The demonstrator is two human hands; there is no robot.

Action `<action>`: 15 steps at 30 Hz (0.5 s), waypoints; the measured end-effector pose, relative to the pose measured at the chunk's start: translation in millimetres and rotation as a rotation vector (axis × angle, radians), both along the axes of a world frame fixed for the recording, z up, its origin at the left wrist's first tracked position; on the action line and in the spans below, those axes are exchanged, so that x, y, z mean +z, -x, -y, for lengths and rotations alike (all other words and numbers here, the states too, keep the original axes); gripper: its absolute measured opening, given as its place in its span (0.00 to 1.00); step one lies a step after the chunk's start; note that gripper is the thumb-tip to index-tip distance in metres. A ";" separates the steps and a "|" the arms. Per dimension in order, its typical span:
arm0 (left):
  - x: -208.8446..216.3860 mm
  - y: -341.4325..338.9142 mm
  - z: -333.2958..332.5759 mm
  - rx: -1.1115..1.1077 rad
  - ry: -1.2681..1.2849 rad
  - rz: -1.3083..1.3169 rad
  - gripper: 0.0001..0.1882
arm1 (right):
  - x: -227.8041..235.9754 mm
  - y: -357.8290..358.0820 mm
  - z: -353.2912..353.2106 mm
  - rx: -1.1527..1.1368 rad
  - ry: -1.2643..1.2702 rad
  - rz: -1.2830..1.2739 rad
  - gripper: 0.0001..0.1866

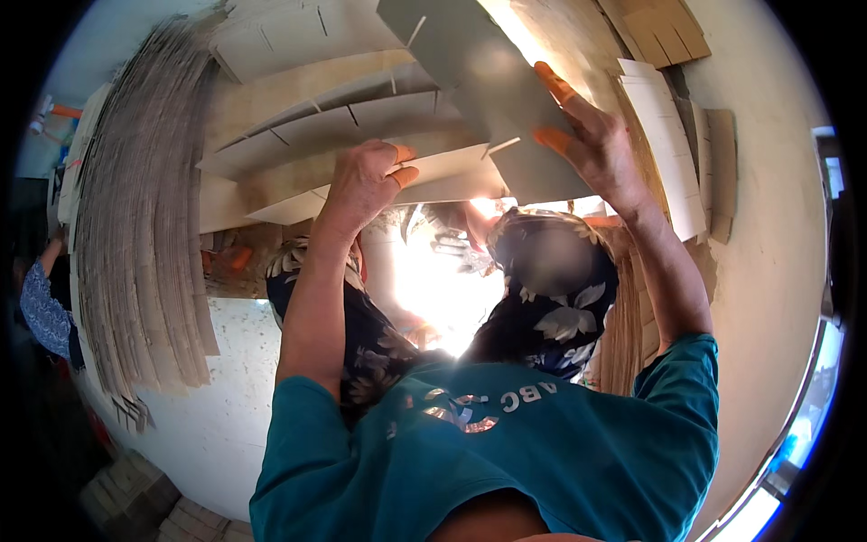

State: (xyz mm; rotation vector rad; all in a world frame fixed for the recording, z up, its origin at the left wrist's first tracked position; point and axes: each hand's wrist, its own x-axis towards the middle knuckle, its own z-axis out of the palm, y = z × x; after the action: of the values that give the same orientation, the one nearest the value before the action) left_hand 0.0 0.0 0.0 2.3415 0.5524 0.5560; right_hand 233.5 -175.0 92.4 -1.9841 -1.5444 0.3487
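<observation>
My left hand (361, 185) pinches the upper edge of a pale slotted cardboard strip (452, 176) in front of me; orange covers sit on its thumb and finger. A wider grey cardboard strip (479, 77) slants across from the upper middle down to the right. My right hand (596, 149) grips that grey strip by its right side, with orange covers on two fingertips. Near the left hand the two strips meet at a slot. Just beyond, several more slotted strips (388, 117) stand on edge, roughly side by side.
A tall stack of brown cardboard sheets (140, 217) rises at the left. White slotted sheets (664, 149) lean at the right, with brown pieces (664, 32) above. Cardboard bundles (131, 497) lie at lower left. Another person's patterned sleeve (47, 312) shows at the far left. Glare fills the area between my knees.
</observation>
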 end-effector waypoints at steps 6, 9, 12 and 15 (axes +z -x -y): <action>-3.0 -4.7 -36.7 0.155 -0.365 0.304 0.18 | 3.9 3.9 -9.2 0.034 -0.037 0.015 0.33; -3.3 -7.2 -56.9 0.267 -0.648 0.157 0.20 | -8.4 -2.7 -12.8 0.062 -0.066 -0.053 0.34; -5.2 -3.7 -64.1 0.217 -0.498 0.052 0.11 | -13.6 -10.9 -16.6 0.093 -0.138 -0.177 0.34; -4.7 -1.5 -59.2 0.215 -0.376 0.048 0.07 | -11.0 -12.9 -16.4 0.102 -0.113 -0.098 0.33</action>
State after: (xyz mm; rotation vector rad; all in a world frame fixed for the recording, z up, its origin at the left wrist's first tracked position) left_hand 1.5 59.2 -4.7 2.6269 0.7352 0.8783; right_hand 246.4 -158.7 81.4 -1.7803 -1.5719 0.3855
